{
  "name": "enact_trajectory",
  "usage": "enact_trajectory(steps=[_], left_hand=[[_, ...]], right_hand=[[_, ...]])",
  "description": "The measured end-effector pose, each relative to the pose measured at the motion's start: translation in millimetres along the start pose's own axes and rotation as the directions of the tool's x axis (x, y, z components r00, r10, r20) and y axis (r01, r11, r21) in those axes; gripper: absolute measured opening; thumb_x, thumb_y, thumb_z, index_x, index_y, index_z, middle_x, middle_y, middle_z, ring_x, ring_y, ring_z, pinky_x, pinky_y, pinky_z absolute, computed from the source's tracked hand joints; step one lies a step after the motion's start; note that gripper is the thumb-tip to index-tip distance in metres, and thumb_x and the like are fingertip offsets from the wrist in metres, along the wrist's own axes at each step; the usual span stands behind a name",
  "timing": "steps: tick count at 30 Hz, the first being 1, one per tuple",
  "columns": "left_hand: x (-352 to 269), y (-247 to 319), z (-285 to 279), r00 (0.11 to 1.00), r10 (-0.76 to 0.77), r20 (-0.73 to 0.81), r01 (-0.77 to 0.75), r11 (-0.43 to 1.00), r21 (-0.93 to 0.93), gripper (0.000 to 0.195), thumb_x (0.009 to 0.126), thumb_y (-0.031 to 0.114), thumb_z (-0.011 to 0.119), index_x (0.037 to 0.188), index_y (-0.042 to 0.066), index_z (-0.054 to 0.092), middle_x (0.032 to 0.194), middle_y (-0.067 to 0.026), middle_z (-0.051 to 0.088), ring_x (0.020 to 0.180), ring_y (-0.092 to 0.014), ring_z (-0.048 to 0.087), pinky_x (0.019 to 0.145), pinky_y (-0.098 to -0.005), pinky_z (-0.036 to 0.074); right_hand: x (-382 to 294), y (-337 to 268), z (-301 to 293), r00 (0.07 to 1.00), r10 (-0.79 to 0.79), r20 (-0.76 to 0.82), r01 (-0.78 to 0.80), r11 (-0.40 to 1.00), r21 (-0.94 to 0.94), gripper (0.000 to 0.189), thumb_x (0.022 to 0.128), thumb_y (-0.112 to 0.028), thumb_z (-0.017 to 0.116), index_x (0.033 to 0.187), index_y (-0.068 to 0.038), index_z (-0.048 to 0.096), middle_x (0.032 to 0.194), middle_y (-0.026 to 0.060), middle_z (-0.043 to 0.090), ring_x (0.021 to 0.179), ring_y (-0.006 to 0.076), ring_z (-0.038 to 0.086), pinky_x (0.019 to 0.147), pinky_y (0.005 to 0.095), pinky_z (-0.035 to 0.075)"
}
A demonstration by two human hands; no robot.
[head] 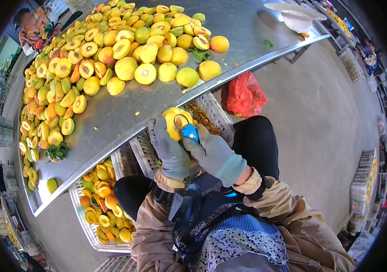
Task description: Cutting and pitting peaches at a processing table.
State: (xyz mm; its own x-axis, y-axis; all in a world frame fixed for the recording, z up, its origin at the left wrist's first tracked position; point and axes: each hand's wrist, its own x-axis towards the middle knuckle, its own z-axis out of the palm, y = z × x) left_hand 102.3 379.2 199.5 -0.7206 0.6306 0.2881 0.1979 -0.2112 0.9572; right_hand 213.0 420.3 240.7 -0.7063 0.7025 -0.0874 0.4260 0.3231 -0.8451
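My left hand (171, 149), in a grey work glove, holds a halved yellow peach (172, 123) just off the metal table's near edge. The peach's cut face with the brown pit area is turned towards my right hand. My right hand (213, 153), gloved too, grips a small tool with a blue-wrapped handle (190, 132); its thin curved metal loop lies against the pit area. Beneath my hands a white plastic crate (219, 108) holds brown peach pits (202, 117). A large heap of halved and whole peaches (122, 49) covers the far left of the table (112, 115).
Left of my knees, a white basket (88, 234) holds cut peaches. A red plastic bag (246, 95) lies beyond the crate. A pale hat (297, 18) rests at the table's right end. A co-worker (35, 29) is at the table's far left; stacked crates (363, 183) stand right.
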Motion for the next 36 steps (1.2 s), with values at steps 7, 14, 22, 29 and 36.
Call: enact_trajectory(steps=[7,14,22,29,36], left_hand=[[-1,-16,9,0.977,0.030,-0.212,0.016,0.977,0.212,0.027,0.093,0.020,0.040,0.109,0.000,0.047,0.103,-0.0095,0.052,0.092,-0.018,0.055,0.079,-0.0295,0.048],[7,-19,14,0.943,-0.062,-0.328,0.032,0.995,-0.096,0.023,0.093,0.019,0.041,0.108,0.002,0.048,0.101,-0.0097,0.052,0.094,-0.019,0.053,0.082,-0.0313,0.046],[6,17,20,0.970,-0.132,-0.203,0.008,0.855,-0.519,0.024,0.088,0.015,0.048,0.107,0.000,0.050,0.104,-0.0097,0.054,0.094,-0.016,0.054,0.085,-0.0299,0.044],[5,7,14,0.970,0.122,-0.209,-0.155,0.977,-0.147,0.024,0.090,0.019,0.048,0.108,0.003,0.049,0.101,-0.0111,0.055,0.094,-0.020,0.055,0.084,-0.0341,0.046],[11,0,6,0.978,-0.126,-0.168,0.068,0.946,-0.318,0.025,0.091,0.021,0.046,0.105,0.000,0.050,0.100,-0.0138,0.058,0.085,-0.023,0.060,0.074,-0.0323,0.051]], right_hand=[[10,13,1,0.990,-0.127,0.053,0.126,0.992,0.023,0.025,0.087,-0.022,0.055,0.099,0.000,0.050,0.076,0.0173,0.060,0.069,0.0328,0.060,0.059,0.0370,0.045],[19,20,-3,0.981,-0.178,0.079,0.175,0.983,0.052,0.030,0.087,-0.029,0.053,0.099,-0.002,0.050,0.075,0.0237,0.058,0.072,0.0409,0.057,0.058,0.0432,0.045],[24,31,-1,0.979,-0.185,0.086,0.163,0.962,0.219,0.035,0.087,-0.029,0.054,0.108,-0.002,0.049,0.083,0.0240,0.059,0.078,0.0395,0.057,0.065,0.0407,0.046],[19,8,-17,0.934,0.019,0.357,-0.150,0.928,0.342,0.037,0.087,-0.028,0.052,0.111,0.000,0.047,0.086,0.0214,0.060,0.076,0.0367,0.059,0.066,0.0393,0.046],[18,19,-19,0.939,-0.101,0.329,-0.008,0.950,0.313,0.040,0.087,-0.031,0.053,0.110,0.000,0.046,0.082,0.0219,0.059,0.075,0.0355,0.060,0.066,0.0381,0.047]])
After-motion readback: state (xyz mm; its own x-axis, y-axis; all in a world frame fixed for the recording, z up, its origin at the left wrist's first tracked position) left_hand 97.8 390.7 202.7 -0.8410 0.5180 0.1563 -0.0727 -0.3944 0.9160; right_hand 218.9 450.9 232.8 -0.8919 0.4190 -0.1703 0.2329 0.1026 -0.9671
